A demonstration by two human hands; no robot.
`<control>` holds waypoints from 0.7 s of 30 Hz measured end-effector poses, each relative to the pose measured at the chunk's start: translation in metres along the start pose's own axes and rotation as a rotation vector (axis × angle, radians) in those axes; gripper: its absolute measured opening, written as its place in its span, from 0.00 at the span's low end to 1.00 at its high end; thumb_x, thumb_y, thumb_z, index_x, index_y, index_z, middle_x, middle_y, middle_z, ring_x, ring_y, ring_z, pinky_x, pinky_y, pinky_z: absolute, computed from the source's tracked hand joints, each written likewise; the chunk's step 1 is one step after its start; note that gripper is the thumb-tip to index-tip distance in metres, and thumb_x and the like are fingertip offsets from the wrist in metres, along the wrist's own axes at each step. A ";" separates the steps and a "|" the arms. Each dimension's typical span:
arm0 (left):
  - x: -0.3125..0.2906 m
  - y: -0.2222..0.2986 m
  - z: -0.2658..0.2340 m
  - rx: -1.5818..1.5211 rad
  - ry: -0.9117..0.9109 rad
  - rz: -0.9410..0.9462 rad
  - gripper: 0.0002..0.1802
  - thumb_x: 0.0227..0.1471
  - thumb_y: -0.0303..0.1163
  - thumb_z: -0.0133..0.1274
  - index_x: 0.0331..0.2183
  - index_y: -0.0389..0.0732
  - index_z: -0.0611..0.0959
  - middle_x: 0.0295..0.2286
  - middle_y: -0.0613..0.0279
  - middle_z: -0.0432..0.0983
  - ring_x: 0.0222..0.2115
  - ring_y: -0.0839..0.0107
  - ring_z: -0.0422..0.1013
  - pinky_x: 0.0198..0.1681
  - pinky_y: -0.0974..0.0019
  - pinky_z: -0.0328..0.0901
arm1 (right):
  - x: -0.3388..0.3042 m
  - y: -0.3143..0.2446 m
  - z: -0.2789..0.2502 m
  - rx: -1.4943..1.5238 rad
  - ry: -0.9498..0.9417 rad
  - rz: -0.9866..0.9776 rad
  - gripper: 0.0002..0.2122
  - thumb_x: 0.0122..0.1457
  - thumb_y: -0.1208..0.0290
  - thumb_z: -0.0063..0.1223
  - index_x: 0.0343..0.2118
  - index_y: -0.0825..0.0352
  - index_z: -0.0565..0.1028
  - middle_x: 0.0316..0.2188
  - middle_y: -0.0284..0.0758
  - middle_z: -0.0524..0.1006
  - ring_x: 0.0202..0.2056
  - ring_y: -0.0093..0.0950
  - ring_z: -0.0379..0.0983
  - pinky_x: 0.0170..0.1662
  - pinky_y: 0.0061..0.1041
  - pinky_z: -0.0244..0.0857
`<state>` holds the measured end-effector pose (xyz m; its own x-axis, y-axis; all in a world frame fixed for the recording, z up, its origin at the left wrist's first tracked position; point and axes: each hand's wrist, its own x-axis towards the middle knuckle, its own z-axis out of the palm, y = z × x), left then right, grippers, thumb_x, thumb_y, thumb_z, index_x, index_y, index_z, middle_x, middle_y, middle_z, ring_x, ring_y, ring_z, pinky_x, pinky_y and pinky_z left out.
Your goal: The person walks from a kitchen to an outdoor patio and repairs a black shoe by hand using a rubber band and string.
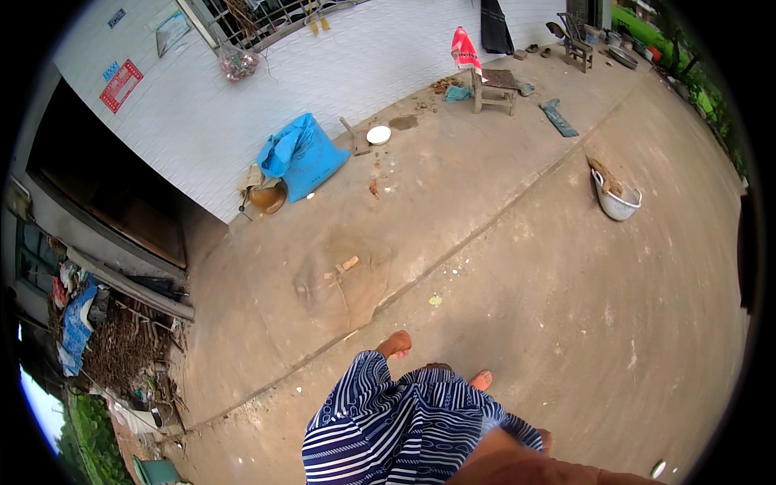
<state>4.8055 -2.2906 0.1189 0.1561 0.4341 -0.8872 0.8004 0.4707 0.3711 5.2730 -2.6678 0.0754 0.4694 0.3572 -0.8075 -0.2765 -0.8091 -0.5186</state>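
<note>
Head view: a stumble looks possible if a foot [482, 380] catches the floor seam [493, 222] or the block [350, 263] lying on the ground ahead of the left hand [394, 345], well apart from it. Left hand hangs low out of the striped sleeve [362, 373], nothing visible in it; too small to tell clenched or released. Right arm [525, 467], blurred near the lens, could block the view if raised; right hand out of sight, grip unknown.
</note>
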 end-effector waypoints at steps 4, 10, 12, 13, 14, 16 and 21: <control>-0.003 0.027 0.017 -0.094 -0.022 -0.056 0.11 0.36 0.28 0.40 0.18 0.34 0.76 0.16 0.55 0.72 0.15 0.65 0.69 0.15 0.65 0.65 | 0.042 -0.112 -0.015 -0.094 -0.073 -0.086 0.05 0.45 0.76 0.46 0.26 0.70 0.70 0.16 0.41 0.72 0.13 0.30 0.69 0.13 0.25 0.65; 0.014 0.049 0.015 -0.246 0.067 -0.122 0.09 0.35 0.26 0.40 0.15 0.33 0.74 0.14 0.55 0.70 0.11 0.68 0.66 0.11 0.66 0.62 | 0.126 -0.277 0.003 -0.240 -0.192 -0.209 0.04 0.45 0.77 0.48 0.25 0.71 0.70 0.15 0.41 0.72 0.13 0.31 0.70 0.13 0.26 0.66; 0.037 0.061 0.013 -0.289 0.044 -0.155 0.09 0.35 0.26 0.40 0.15 0.33 0.73 0.14 0.56 0.70 0.11 0.68 0.66 0.11 0.66 0.62 | 0.147 -0.318 0.010 -0.271 -0.209 -0.259 0.04 0.46 0.77 0.48 0.24 0.71 0.70 0.15 0.41 0.72 0.13 0.31 0.70 0.14 0.25 0.66; 0.049 0.069 0.013 -0.286 0.033 -0.158 0.09 0.35 0.27 0.40 0.15 0.33 0.73 0.14 0.56 0.71 0.11 0.68 0.67 0.11 0.66 0.62 | 0.157 -0.335 0.012 -0.295 -0.225 -0.284 0.04 0.46 0.77 0.48 0.25 0.71 0.70 0.15 0.42 0.72 0.14 0.31 0.70 0.14 0.25 0.66; 0.062 0.077 0.012 -0.280 0.023 -0.161 0.09 0.35 0.28 0.41 0.15 0.33 0.73 0.15 0.56 0.71 0.11 0.68 0.67 0.12 0.67 0.63 | 0.166 -0.351 0.014 -0.318 -0.241 -0.307 0.04 0.46 0.77 0.48 0.25 0.71 0.70 0.16 0.42 0.72 0.14 0.31 0.71 0.14 0.25 0.66; 0.092 0.119 0.009 -0.298 0.034 -0.088 0.10 0.36 0.29 0.41 0.15 0.34 0.73 0.15 0.56 0.71 0.12 0.68 0.67 0.12 0.67 0.63 | 0.184 -0.378 0.007 -0.339 -0.241 -0.259 0.04 0.46 0.77 0.48 0.24 0.71 0.70 0.16 0.43 0.72 0.15 0.32 0.71 0.14 0.25 0.67; 0.120 0.249 -0.027 -0.458 0.086 0.095 0.12 0.37 0.34 0.43 0.20 0.35 0.75 0.18 0.55 0.72 0.15 0.68 0.69 0.16 0.68 0.65 | 0.217 -0.434 -0.029 -0.445 -0.272 -0.086 0.04 0.46 0.78 0.47 0.24 0.73 0.71 0.17 0.45 0.73 0.16 0.34 0.72 0.15 0.27 0.67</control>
<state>5.0079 -2.1011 0.1120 0.1522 0.5444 -0.8249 0.4448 0.7076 0.5490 5.5199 -2.2524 0.1334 0.2236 0.4918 -0.8415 0.1644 -0.8700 -0.4648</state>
